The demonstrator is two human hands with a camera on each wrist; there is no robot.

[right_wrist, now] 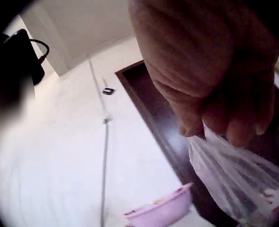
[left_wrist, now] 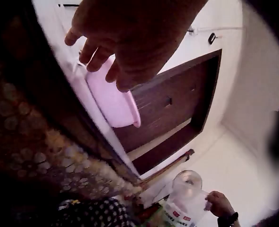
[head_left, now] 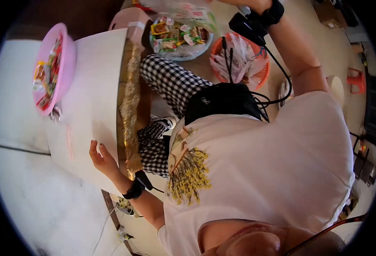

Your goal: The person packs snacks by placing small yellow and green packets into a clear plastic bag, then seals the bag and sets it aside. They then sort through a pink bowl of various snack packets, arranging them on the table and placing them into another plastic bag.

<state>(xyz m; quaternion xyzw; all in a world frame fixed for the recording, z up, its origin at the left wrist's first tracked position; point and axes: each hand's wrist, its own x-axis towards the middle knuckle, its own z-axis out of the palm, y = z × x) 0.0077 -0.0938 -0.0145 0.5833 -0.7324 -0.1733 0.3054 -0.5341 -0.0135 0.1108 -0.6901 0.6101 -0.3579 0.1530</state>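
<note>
My right hand (right_wrist: 215,80), mostly cut off at the top of the head view, pinches the top of a clear plastic bag (right_wrist: 225,175) with red print. The bag hangs over a light blue basin (head_left: 183,56) that holds small colourful food packets (head_left: 181,35). Above the white table (head_left: 94,55), near its edge, is my left hand (head_left: 104,160), its fingers loosely extended and holding nothing. A pink basin (head_left: 70,59) with red and other colourful packets sits at the table's far end.
An orange-red basket (head_left: 263,72) full of clear plastic packaging stands on the floor beside the blue basin. A pink stool (head_left: 126,19) is by the table's far corner. Gold patterned cloth (head_left: 130,111) runs along the table edge. Black cables (head_left: 277,102) hang by the right arm.
</note>
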